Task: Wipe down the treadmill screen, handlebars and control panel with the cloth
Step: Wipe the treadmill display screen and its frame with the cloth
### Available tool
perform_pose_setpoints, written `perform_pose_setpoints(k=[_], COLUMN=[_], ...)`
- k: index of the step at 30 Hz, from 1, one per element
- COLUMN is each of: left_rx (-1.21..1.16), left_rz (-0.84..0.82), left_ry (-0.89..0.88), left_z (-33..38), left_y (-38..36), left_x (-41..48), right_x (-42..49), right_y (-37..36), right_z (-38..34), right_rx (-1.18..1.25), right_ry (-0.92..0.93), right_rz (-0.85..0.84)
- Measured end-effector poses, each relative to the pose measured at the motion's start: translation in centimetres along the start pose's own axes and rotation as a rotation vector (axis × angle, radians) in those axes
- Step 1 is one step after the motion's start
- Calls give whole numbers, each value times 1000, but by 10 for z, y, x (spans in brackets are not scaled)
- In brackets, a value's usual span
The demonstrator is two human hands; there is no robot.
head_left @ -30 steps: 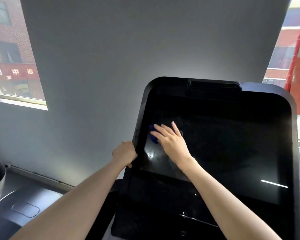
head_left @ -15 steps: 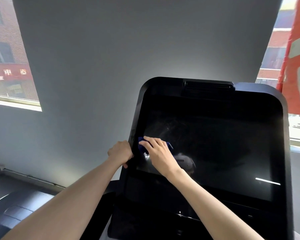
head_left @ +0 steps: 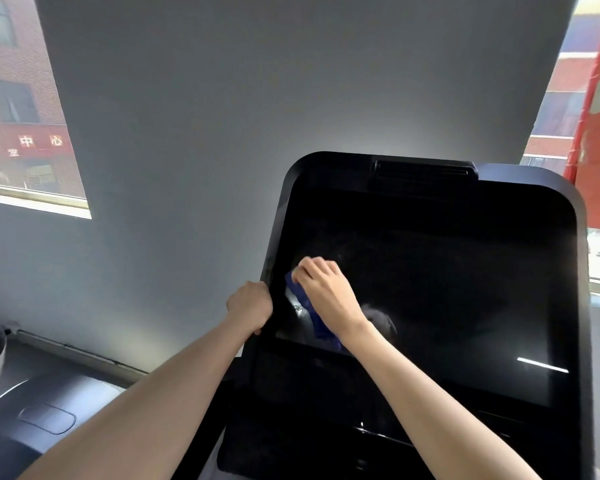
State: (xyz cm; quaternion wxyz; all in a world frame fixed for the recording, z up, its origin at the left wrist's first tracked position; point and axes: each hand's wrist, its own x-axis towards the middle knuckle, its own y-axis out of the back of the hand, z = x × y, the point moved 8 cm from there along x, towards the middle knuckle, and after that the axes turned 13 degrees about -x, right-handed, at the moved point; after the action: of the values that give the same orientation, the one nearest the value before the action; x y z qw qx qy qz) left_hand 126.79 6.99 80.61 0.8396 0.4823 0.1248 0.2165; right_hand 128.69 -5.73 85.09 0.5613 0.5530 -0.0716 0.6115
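Cloth point(head_left: 321, 329) mostly hidden — under right hand point(head_left: 326, 292).

Two hands, left point(head_left: 250, 304) and right point(head_left: 326, 292), one cloth point(head_left: 321, 329), one screen point(head_left: 447, 289), two windows point(head_left: 25, 133) point(head_left: 565, 105).

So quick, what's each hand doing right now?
Left hand: grips the left edge of the treadmill console.
Right hand: fingers curled on the blue cloth, against the screen.

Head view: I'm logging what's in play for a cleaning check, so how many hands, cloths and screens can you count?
Screens: 1, the treadmill screen
Cloths: 1, the blue cloth
Hands: 2, the left hand gripping the screen's edge, the right hand holding the cloth
Total: 4
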Motion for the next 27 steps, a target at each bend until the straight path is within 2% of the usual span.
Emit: perform_pose_setpoints(k=[1, 3, 4, 6, 8, 13, 17, 22, 25, 27], left_rx=[15, 41, 55, 85, 88, 85, 91, 82, 118, 52], left_rz=[2, 10, 18, 27, 34, 37, 8, -46, 108, 248], left_ry=[1, -1, -3, -9, -6, -1, 8, 15, -104, -272], left_z=[0, 0, 0, 1, 0, -1, -1, -2, 8, 25], left_y=[-1, -3, -3, -3, -4, -5, -4, 7, 20, 28], left_x=[0, 0, 0, 1, 2, 4, 1, 2, -4, -6], right_x=[-5, -18, -25, -36, -43, -28, -11, -25, -34, -34], right_y=[-3, -9, -12, -19, -23, -20, -20, -22, -13, -8], right_z=[-1, -2, -7, -21, -22, 18, 48, 38, 45, 47], right_rx=[10, 70, 86, 24, -34, -84, 45, 194, 130, 83], right_ry=[-11, -151, -195, -180, -152, -209, -426, -356, -435, -467], right_rz=[-20, -64, -133, -255, -302, -242, -253, -240, -192, -196])
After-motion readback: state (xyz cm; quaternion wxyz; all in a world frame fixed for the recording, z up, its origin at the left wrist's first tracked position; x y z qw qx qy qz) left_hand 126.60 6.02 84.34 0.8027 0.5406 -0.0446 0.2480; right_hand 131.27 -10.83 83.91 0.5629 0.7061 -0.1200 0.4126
